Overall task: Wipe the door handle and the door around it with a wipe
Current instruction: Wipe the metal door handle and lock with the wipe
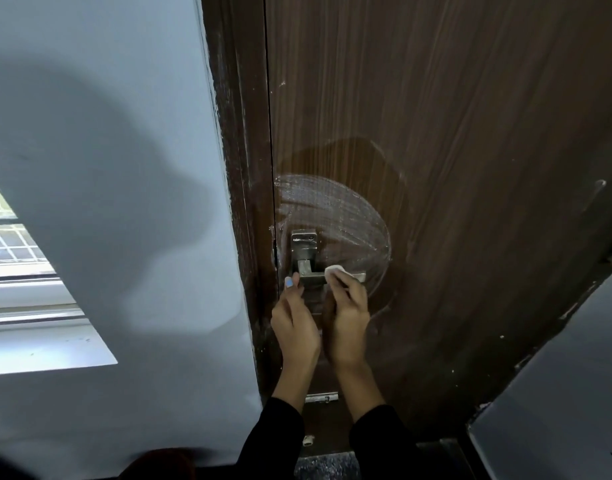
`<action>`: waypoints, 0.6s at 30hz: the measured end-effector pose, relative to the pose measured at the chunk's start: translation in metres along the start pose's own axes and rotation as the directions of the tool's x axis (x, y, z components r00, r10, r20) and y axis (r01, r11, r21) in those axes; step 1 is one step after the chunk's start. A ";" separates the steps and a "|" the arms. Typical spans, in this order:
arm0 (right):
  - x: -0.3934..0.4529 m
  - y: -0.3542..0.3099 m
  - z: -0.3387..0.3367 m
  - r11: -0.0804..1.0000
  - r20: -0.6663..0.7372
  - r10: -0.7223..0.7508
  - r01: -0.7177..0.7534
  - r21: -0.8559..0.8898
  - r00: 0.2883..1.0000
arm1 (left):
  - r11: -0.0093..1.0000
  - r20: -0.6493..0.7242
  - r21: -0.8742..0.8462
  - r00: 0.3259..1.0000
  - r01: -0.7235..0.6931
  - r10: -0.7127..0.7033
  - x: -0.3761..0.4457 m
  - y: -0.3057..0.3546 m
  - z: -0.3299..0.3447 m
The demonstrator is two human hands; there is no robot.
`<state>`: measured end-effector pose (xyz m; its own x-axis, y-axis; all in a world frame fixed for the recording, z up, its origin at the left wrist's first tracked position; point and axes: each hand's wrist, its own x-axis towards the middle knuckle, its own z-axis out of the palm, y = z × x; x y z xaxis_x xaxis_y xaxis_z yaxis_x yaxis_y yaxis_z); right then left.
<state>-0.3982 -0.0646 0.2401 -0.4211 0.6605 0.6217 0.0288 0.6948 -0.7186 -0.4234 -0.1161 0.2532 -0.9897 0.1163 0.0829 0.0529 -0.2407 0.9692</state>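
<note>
At the latch edge of the brown door [470,168], the right hand [349,320] pressed a small white wipe [335,270] onto the metal door handle [332,276], its grip curled round the wad. The left hand [294,323] steadied the handle's inner end; its thumb lay against the metal, but whether its fingers curled round the lever could not be told. A fan of wet streaks [335,209] above the lock plate [303,245] suggested the door surface was partly done and the handle itself was now in hand. Next would likely call for sliding the wipe along the lever and underneath. Nearby stood the frame [242,168], the grey wall [107,133] and a window [13,251]; the steadying hand covered part of the handle.
</note>
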 end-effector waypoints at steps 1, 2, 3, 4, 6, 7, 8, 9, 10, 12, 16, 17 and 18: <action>0.002 0.001 -0.004 0.999 0.001 -0.034 0.034 0.001 0.999 | 1.000 0.000 -0.001 1.000 0.008 -0.008 0.000 0.000 0.000; 0.007 0.003 -0.007 0.999 -0.015 -0.030 0.030 0.023 0.999 | 1.000 -0.002 -0.001 1.000 0.017 -0.017 0.000 0.001 0.000; 0.011 0.005 -0.010 1.000 -0.054 -0.024 0.023 -0.014 0.998 | 1.000 -0.002 0.000 1.000 0.026 -0.026 0.000 0.003 0.000; 0.015 0.006 -0.011 0.998 -0.092 -0.009 0.003 -0.064 0.996 | 0.999 0.000 0.003 0.999 0.034 -0.034 0.000 0.004 0.000; 0.018 0.005 -0.012 0.991 -0.107 0.023 -0.037 -0.128 0.994 | 0.999 0.002 -0.004 0.999 0.043 -0.043 -0.001 0.007 -0.001; 0.016 0.002 -0.010 0.988 -0.079 0.025 -0.037 -0.148 0.997 | 0.999 0.007 -0.006 0.999 0.045 -0.045 -0.001 0.008 -0.001; 0.013 -0.004 -0.007 0.991 -0.021 0.038 -0.040 -0.125 0.999 | 0.999 0.009 -0.007 0.999 0.047 -0.047 -0.001 0.008 -0.001; 0.011 -0.009 -0.004 0.995 0.062 0.055 -0.050 -0.081 0.997 | 0.999 0.006 -0.006 0.999 0.050 -0.050 -0.001 0.007 -0.002; 0.008 -0.012 -0.002 0.998 0.153 0.044 -0.037 -0.046 0.987 | 0.999 -0.001 -0.003 0.999 0.053 -0.053 0.000 0.006 -0.002; 0.006 -0.018 -0.003 0.997 0.251 -0.016 0.036 -0.074 0.968 | 0.998 -0.016 0.015 0.998 0.068 -0.068 0.001 0.006 -0.003; 0.019 -0.028 -0.009 0.959 0.243 -0.044 0.109 -0.263 0.969 | 0.995 0.024 0.007 0.994 0.102 -0.102 0.002 0.013 -0.007; 0.022 -0.033 -0.007 0.945 0.260 -0.032 0.114 -0.308 0.965 | 0.994 0.035 -0.002 0.993 0.112 -0.112 0.003 0.013 -0.008; 0.025 -0.038 -0.004 0.932 0.301 -0.019 0.126 -0.340 0.953 | 0.992 0.042 -0.010 0.992 0.123 -0.123 0.004 0.012 -0.010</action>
<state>-0.4058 -0.0731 0.2838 -0.6750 0.5308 0.5126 0.2824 0.8276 -0.4851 -0.4278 -0.1279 0.2631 -0.9823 0.1852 -0.0272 -0.0710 -0.2340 0.9696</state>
